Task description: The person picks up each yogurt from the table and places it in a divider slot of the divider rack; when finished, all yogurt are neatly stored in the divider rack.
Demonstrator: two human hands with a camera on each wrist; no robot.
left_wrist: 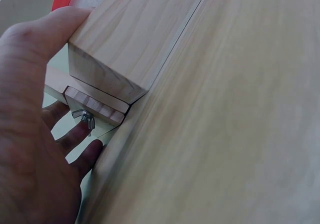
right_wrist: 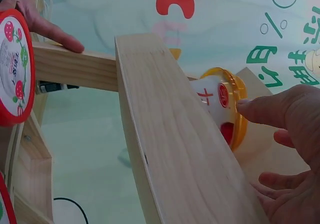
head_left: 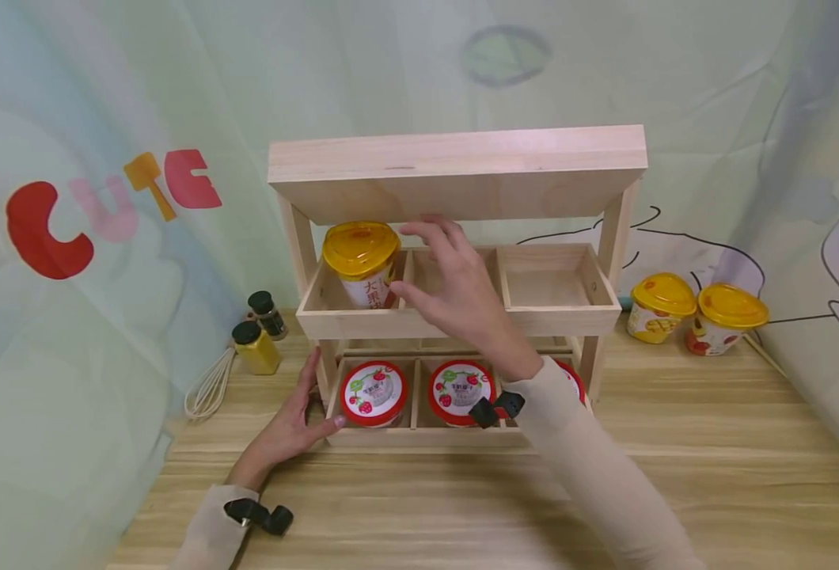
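Note:
A two-tier wooden shelf rack (head_left: pixel 455 321) stands on the table. In its upper left compartment sits a white cup with a yellow lid (head_left: pixel 360 249), slightly tilted. My right hand (head_left: pixel 455 293) is just right of that cup, fingers spread; in the right wrist view the thumb (right_wrist: pixel 265 109) is at the lid's rim, touching or nearly so. My left hand (head_left: pixel 287 427) holds the rack's lower left corner. In the left wrist view, the thumb (left_wrist: pixel 55 29) lies on the tray's edge and the fingers reach behind, near a wing nut (left_wrist: pixel 85 116).
Red-lidded cups (head_left: pixel 373 393) sit in the lower tray, one partly hidden by my right sleeve. Two yellow-lidded cups (head_left: pixel 662 305) stand right of the rack. Left of it are a yellow jar (head_left: pixel 256 348), a dark-capped bottle (head_left: pixel 267 315) and a coiled cord (head_left: pixel 209 388).

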